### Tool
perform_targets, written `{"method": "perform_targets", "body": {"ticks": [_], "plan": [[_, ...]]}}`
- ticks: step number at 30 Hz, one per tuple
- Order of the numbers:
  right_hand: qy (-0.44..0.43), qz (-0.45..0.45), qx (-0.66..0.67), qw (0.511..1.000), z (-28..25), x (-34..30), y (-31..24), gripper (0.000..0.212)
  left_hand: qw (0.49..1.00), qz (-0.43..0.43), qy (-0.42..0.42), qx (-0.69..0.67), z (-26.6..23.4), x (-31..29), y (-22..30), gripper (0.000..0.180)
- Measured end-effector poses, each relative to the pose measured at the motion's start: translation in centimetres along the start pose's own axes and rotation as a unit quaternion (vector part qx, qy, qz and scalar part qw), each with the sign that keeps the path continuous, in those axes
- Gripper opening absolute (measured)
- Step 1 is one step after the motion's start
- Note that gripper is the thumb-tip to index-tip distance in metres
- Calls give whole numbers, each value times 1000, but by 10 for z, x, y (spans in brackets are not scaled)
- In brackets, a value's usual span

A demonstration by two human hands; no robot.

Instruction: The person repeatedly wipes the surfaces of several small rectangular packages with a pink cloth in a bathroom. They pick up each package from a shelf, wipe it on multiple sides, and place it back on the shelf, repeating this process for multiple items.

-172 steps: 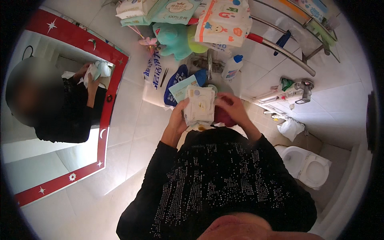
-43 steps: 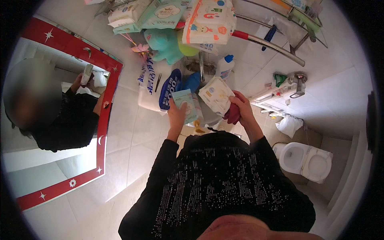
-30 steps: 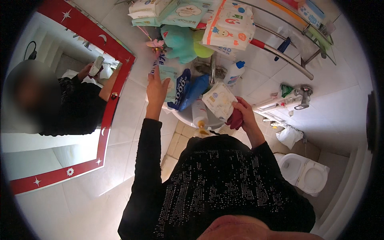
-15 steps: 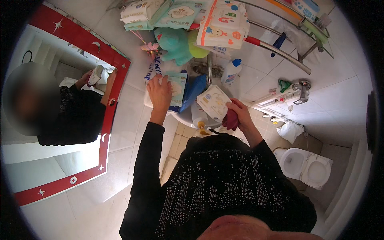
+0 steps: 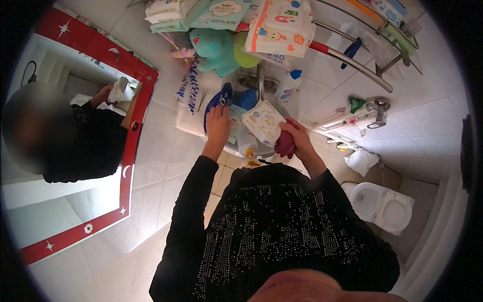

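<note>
Two hands at a cluttered washbasin in a white-tiled bathroom. Left hand: fingers spread and flat, pressing on a pale green packet that lies among the clutter on the basin, just beside a large white and blue bag. Right hand: fingers curled shut around a dark red cloth and pinching the lower edge of a white wipes packet, held tilted above the basin, close to the left hand. White bottle with blue cap, upright behind the packets. Teal plush toy and further printed packs stacked above. Red-framed mirror on the wall to the left; white toilet to the right.
</note>
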State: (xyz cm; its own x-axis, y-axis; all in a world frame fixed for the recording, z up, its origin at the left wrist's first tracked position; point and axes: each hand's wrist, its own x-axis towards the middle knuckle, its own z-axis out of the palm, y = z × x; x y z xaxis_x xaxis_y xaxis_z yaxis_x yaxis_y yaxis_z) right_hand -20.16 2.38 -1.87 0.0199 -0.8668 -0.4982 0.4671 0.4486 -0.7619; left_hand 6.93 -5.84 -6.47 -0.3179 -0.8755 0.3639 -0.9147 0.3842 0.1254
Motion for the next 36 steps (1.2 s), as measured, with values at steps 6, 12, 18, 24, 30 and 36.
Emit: {"method": "perform_targets", "body": {"ticks": [6,12,18,24,30,36], "plan": [[3,-23,-71,997,-8,1,-3,45,984,-25,51,-168,2,-1,17,23],[-141,-155,-369,905,7,-15,-27,40,851,-17,-189,-490,-59,4,46,47],[-162,-124,-275,940,10,-11,-31,32,722,-11,-431,-541,-78,12,46,48],[-205,-186,-297,914,31,-17,-38,32,691,-187,-264,-647,-64,-15,71,40],[-147,-243,-386,878,31,-37,-29,37,674,-265,-211,-656,-59,-29,64,36],[-150,-97,-308,934,-11,-44,6,37,523,-347,9,-778,-71,-12,42,39]]}}
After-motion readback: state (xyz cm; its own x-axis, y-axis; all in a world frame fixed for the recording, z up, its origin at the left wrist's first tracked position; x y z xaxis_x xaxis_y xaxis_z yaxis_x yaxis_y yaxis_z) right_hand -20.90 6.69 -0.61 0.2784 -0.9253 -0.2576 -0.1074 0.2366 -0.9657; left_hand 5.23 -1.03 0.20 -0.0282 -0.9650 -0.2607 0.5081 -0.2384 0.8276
